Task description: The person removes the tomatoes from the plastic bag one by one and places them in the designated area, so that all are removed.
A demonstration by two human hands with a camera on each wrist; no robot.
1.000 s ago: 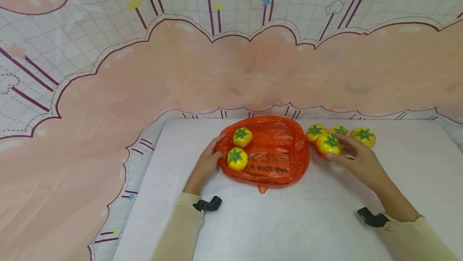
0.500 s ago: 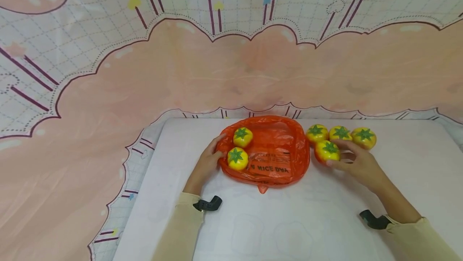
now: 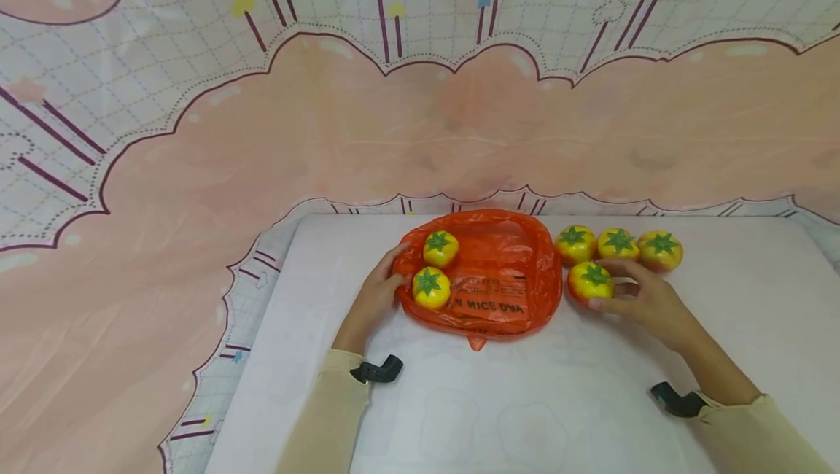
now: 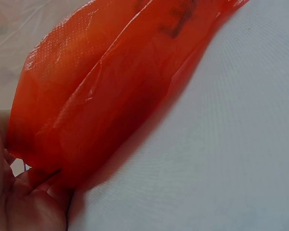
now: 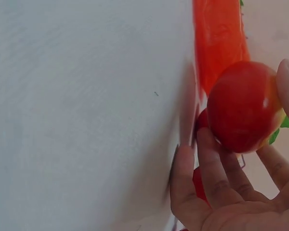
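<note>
"Red and yellow, that tomato point(image 3: 590, 284) is just outside the bag's right rim, held by the curled fingers point(image 5: 216, 166) of the right hand point(image 3: 650, 308). Any risk?"

"Its glossy skin could slip from a fingertip hold, or its underside might snag the bag point(image 3: 488, 262); that film looks thin."

"And the left hand point(image 3: 375, 300)?"

"Pinching the bag's left edge. If that eases, the rim could sag over the two tomatoes inside point(image 3: 431, 289)."

"Beyond?"

"Three tomatoes behind point(image 3: 617, 243); a bump could roll one across the worktop point(image 3: 512, 394)."

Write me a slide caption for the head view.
Left hand holds red bag with two tomatoes inside; right hand grips another near three more.
</note>
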